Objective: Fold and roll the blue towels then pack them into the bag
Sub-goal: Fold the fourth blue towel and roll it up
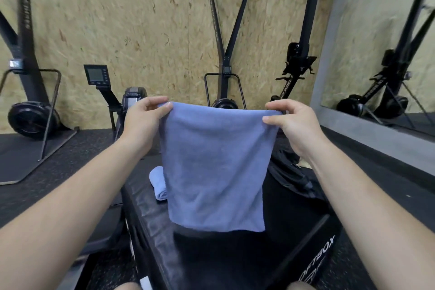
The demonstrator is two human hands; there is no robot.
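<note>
A blue towel (215, 167) hangs flat in the air in front of me, held by its two top corners. My left hand (146, 116) pinches the upper left corner and my right hand (290, 122) pinches the upper right corner. Its lower edge hangs just above the top of a black padded box (235, 254). A second blue towel (159, 182), rolled up, lies on the box behind the hanging towel's left edge and is partly hidden by it. A black bag (290, 173) lies on the box at the right, partly hidden by my right forearm.
Rowing machines and ski trainers (35, 110) stand along the chipboard wall behind the box. A mirror (386, 59) fills the right wall. Dark rubber flooring (70, 172) surrounds the box.
</note>
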